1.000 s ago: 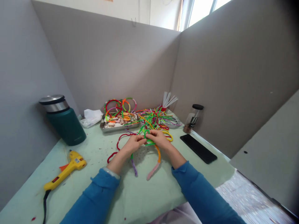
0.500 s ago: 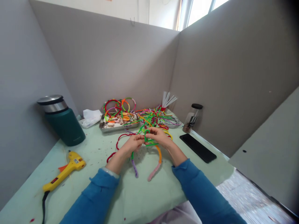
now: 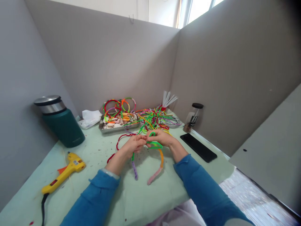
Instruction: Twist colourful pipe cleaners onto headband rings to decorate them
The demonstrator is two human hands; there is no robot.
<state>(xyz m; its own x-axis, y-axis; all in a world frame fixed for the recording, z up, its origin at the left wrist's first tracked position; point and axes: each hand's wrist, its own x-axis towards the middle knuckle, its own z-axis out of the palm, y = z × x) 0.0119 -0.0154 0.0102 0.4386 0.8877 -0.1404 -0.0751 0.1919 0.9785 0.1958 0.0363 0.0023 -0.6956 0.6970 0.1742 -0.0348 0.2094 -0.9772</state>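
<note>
Both my hands meet above the near middle of the table. My left hand (image 3: 135,145) is closed, its fingertips pinching a green pipe cleaner (image 3: 155,145) bent into loops. From the other side my right hand (image 3: 160,137) grips the same green pipe cleaner between thumb and fingers. Below them shows a headband wrapped in fuzzy colours, with an orange and pink end (image 3: 161,158) on the right and a green and purple end (image 3: 134,169) on the left; its top is hidden by my hands. A red pipe cleaner (image 3: 118,142) curves behind my left hand.
A metal tray (image 3: 119,128) of shells and finished colourful hoops (image 3: 129,103) stands at the back, beside a heap of pipe cleaners (image 3: 156,117). Left are a yellow glue gun (image 3: 63,175) and a green bottle (image 3: 63,125). Right are a black phone (image 3: 198,147) and a clear jar (image 3: 191,118).
The green loops between my hands have turned and spread, with a wider loop now hanging under my right fingers. The view has shifted slightly.
</note>
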